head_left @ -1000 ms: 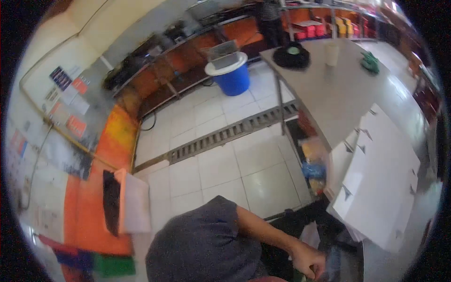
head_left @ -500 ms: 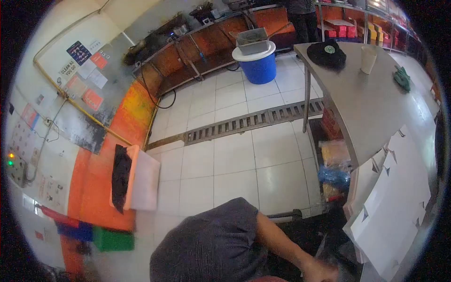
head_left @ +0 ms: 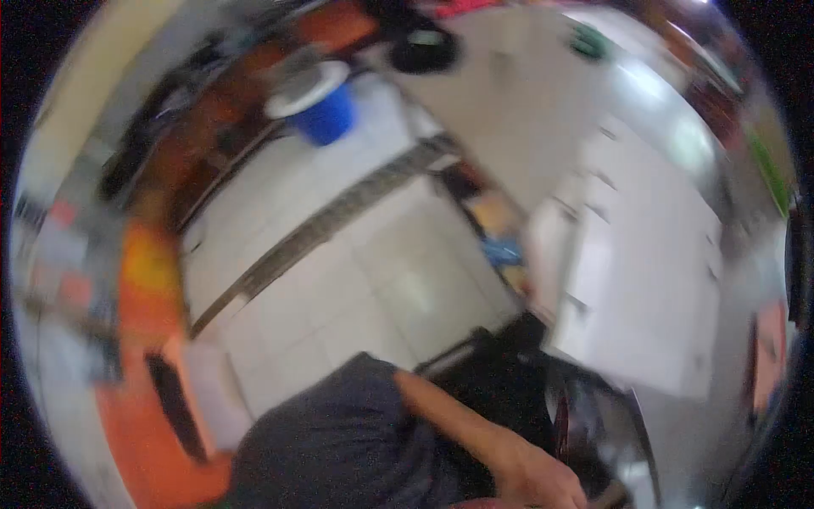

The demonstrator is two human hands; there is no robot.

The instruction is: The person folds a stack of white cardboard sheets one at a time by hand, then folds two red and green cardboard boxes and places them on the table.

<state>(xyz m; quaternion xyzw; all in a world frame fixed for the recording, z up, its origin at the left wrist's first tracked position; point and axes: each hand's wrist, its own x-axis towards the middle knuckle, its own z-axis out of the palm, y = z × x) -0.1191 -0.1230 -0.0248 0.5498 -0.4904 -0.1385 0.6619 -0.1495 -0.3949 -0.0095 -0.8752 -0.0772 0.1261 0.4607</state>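
My left hand (head_left: 543, 482) is at the bottom edge, reached by a bare forearm from a dark grey sleeve (head_left: 339, 428). Its back faces me; the fingers are blurred and partly cut off, so any hold is hidden. Nearest to it are dark, shiny items (head_left: 593, 424) under the table's front edge, too smeared to name. Above and to the right, a stack of flat white cardboard sheets (head_left: 649, 263) with small slots lies on the metal table (head_left: 492, 110). My right hand is outside the view.
A dark cap (head_left: 424, 51) and green gloves (head_left: 587, 41) lie on the table's far part. Packs, one of them blue (head_left: 502, 251), sit beneath it. A blue bucket (head_left: 326, 114) stands beyond the floor drain (head_left: 331, 216). An orange-pink bin (head_left: 212, 390) is at left.
My view has swung right and tilted, blurring the scene. The table and cardboard now fill more of the right side. More of my left hand shows at the bottom.
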